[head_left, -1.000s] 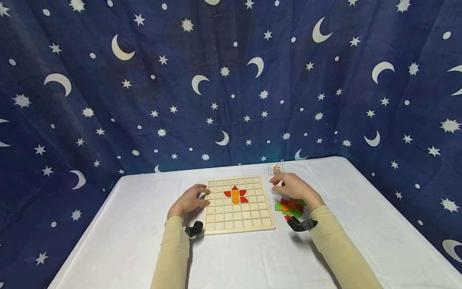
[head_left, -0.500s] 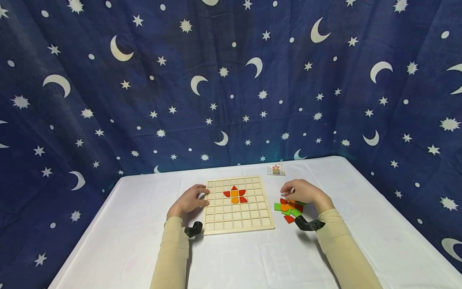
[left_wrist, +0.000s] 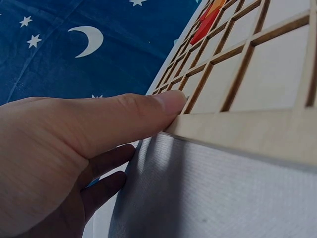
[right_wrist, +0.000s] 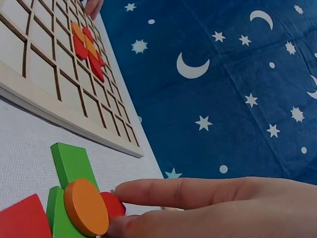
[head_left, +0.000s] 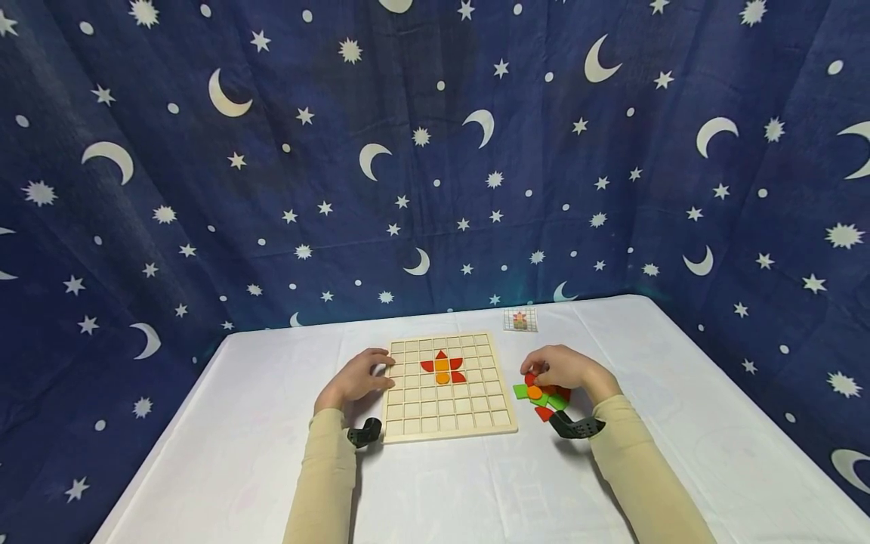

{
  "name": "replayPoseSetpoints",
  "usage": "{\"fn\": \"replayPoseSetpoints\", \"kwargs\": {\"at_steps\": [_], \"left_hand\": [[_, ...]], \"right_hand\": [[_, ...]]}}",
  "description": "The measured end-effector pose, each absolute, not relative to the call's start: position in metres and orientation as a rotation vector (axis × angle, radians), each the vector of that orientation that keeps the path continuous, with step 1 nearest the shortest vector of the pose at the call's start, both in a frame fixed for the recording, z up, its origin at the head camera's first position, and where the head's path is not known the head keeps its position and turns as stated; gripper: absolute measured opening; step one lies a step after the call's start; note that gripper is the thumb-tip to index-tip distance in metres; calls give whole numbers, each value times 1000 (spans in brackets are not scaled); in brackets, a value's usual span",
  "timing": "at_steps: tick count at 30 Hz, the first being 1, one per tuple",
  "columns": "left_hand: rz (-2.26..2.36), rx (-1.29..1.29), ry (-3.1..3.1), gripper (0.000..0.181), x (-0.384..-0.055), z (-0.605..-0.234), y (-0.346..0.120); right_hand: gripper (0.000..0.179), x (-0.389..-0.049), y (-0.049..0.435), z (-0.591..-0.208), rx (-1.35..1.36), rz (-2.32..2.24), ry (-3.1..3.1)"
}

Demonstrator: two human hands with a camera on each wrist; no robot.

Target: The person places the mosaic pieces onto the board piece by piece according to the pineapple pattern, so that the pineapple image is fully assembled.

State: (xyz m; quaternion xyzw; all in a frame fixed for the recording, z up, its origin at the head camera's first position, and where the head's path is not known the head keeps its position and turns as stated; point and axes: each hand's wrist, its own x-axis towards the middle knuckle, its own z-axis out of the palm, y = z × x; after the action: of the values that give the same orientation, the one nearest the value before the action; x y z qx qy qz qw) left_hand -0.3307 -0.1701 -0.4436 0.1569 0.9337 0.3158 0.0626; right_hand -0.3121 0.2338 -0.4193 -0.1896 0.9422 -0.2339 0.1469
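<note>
My left hand point(head_left: 356, 379) rests at the left edge of a wooden grid board point(head_left: 448, 440); in the left wrist view its thumb point(left_wrist: 171, 101) lies on the board's rim. Red pieces and an orange square point(head_left: 442, 365) with an orange disc point(head_left: 443, 378) form a flower shape in the grid cells. To the right of the board, my right hand point(head_left: 567, 368) is at a loose pile of coloured pieces. Its thumb and index finger pinch a red piece point(right_wrist: 113, 205), partly hidden, beside an orange disc point(right_wrist: 86, 207) and a green piece point(right_wrist: 74, 163).
A small picture card point(head_left: 520, 319) with a similar flower on a grid lies behind the pile. A red piece point(head_left: 544, 413) lies at the pile's near side. White cloth point(head_left: 442, 499) covers the table; a starry curtain point(head_left: 435, 151) hangs behind it.
My right hand has drawn back from near the card and come down onto the pile, taking a red piece between its fingertips. A green piece has shifted slightly left. My left hand stays put.
</note>
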Motion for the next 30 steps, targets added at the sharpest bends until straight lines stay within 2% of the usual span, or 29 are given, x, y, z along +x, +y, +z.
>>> {"fn": "replayPoseSetpoints", "kwargs": {"at_steps": [3,8,12,15,30], "left_hand": [[943,485,2831,44,-330,-444,-171],[932,486,2837,44,-331,-443,-171],[933,489,2837,44,-330,-443,-171],[936,489,2836,44,-330,-443,-171],[940,496,2841,43,-330,-444,-170]], "right_hand": [[20,-311,233,-419,-564,-677,2721],[11,-310,228,-422,-532,-685,2780],[23,-311,225,-424,-397,-658,2839],[23,-312,226,-424,-368,-683,2827],[19,-314,227,-426,-618,-755,2765]]}}
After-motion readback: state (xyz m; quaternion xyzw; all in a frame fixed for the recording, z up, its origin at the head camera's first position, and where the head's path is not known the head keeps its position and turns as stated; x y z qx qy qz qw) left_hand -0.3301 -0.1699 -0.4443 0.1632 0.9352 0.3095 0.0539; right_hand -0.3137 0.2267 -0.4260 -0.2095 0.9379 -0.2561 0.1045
